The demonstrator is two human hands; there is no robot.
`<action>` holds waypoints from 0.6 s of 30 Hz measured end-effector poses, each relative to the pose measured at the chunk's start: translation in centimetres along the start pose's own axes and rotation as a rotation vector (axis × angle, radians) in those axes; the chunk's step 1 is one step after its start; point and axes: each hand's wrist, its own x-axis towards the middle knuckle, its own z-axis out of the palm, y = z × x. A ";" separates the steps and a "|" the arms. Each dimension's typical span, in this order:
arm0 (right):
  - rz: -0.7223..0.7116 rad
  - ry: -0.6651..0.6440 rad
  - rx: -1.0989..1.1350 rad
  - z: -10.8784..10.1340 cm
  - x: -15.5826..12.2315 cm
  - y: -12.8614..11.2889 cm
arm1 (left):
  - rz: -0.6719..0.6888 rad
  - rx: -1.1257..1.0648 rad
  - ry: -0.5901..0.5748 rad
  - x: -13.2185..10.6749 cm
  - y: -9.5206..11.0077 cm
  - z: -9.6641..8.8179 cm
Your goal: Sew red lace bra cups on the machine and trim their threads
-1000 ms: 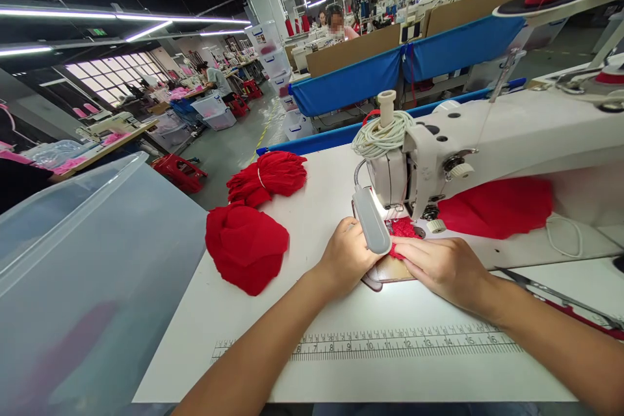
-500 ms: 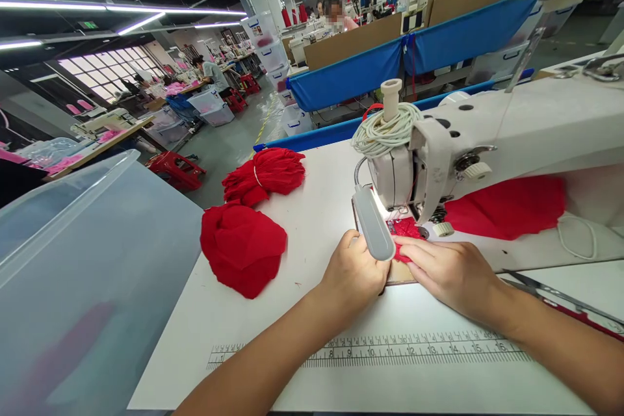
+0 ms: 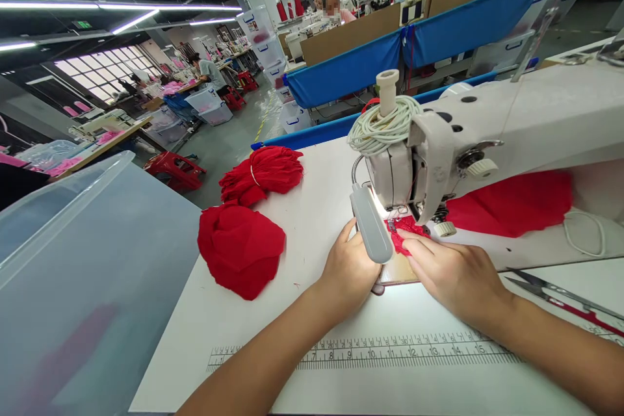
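Observation:
A small piece of red lace fabric (image 3: 405,229) lies under the needle area of a white sewing machine (image 3: 487,130). My right hand (image 3: 451,270) is closed on its near edge, fingers together and pressed down. On the other side, my left hand (image 3: 348,270) rests curled beside the metal plate, its fingertips mostly hidden behind a grey lamp (image 3: 371,224). Whether the left fingers grip any cloth cannot be seen. Behind the needle, a larger red fabric (image 3: 511,205) lies under the machine arm.
Left on the white table (image 3: 253,383) are a tied red fabric bundle (image 3: 263,172) and a loose red fabric pile (image 3: 241,250). A translucent bin (image 3: 121,260) borders the table. Thread snips (image 3: 560,296) lie right, and a printed ruler (image 3: 390,351) runs along the front.
The left hand has shifted slightly left, away from the fabric. More of the red lace shows between the hands. The camera view has moved a little.

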 end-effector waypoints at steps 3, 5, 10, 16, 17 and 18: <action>0.063 -0.031 -0.001 0.6 -0.2 0.2 | 0.031 0.036 -0.035 0.0 -0.7 -0.2; 0.097 -0.050 0.021 1.0 -0.4 0.4 | 0.040 0.047 -0.033 0.0 -1.0 -0.3; 0.141 -0.120 -0.035 1.4 -0.4 0.6 | 0.051 0.093 -0.038 0.0 -1.2 -0.1; 0.130 -0.100 -0.080 1.2 -0.1 0.6 | 0.073 0.099 0.007 0.2 -1.3 0.2; 0.133 -0.104 -0.085 1.3 0.0 0.6 | 0.081 0.101 0.018 0.3 -1.4 0.2; 0.138 -0.107 -0.087 1.3 0.0 0.6 | 0.089 0.103 0.029 0.3 -1.4 0.3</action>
